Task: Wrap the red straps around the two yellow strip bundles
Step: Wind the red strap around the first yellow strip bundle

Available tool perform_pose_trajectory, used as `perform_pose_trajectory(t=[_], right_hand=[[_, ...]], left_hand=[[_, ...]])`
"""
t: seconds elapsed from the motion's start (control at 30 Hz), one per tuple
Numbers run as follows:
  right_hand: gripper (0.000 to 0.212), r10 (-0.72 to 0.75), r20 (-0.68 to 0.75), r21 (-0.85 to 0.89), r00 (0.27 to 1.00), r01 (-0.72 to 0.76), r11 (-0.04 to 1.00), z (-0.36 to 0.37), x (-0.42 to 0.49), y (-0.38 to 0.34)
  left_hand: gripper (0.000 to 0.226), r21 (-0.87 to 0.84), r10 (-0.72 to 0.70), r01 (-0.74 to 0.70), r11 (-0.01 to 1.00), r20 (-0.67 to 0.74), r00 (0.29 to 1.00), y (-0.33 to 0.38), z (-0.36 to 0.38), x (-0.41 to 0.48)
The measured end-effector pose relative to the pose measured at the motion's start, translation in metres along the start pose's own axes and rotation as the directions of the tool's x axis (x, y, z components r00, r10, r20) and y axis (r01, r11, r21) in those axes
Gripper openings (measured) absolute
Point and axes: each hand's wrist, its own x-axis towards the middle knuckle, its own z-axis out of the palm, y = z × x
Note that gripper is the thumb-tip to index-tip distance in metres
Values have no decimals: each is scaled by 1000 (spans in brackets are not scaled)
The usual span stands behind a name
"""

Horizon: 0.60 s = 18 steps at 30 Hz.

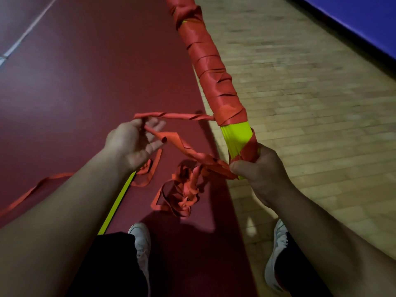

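The yellow strip bundle [237, 138] is gripped by the right hand [261, 170]; the red strap [182, 146] is held by the left hand [130, 144].

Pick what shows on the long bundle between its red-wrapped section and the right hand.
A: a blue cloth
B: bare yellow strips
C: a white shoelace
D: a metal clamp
B: a bare patch of the yellow strip bundle shows below the coils of flat red strap, just above the right hand gripping the bundle's end.
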Motion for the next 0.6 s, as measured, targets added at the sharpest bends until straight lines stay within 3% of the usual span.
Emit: perform_pose_trajectory(t=[0.07,0.1,0.13,0.17,0.2,0.23,0.27,0.3,0.37,0.4,0.47,0.5,0.6], right_hand=[[19,-14,11,-18,1000,14,1000,0,-1,-1],[18,-21,16,-26,1000,22,999,0,-2,-1],[19,-26,20,-34,999,27,999,0,-2,-1],[22,-28,23,-39,999,29,999,1,-2,-1],[25,-27,20,-41,999,28,999,0,-1,0],[29,-28,11,-39,1000,28,999,-1,2,0],[34,-25,-1,-31,1000,25,999,-4,4,1],[37,-24,-17,-27,1000,23,999,-7,6,1],[38,-32,-34,-35,999,31,999,-13,7,-1],[34,-40,-39,-53,998,38,998,-16,7,-2],[22,-54,-39,-95,998,50,994,-18,5,-6],[18,-67,-33,-95,997,63,993,-19,4,-8],[18,-84,-55,-105,995,78,991,-26,1,-18]], left_hand=[[29,-74,27,-27,997,2,1000,4,2,0],[30,46,110,-109,993,-6,994,3,2,-2],[34,280,247,-239,930,5,969,1,0,-4],[40,534,394,-369,760,71,916,-2,-4,-4],[44,710,500,-465,529,182,847,-3,-8,-4],[44,802,558,-508,314,277,782,-2,-13,-3],[43,838,589,-507,201,311,746,0,-19,0],[40,845,609,-500,190,298,735,3,-24,3],[29,791,568,-501,351,245,785,6,-29,8],[18,785,519,-488,381,255,816,3,-29,11],[2,876,460,-418,240,276,844,-7,-31,16],[6,916,453,-367,160,262,852,-12,-34,18],[12,962,415,-267,66,217,884,-19,-43,20]])
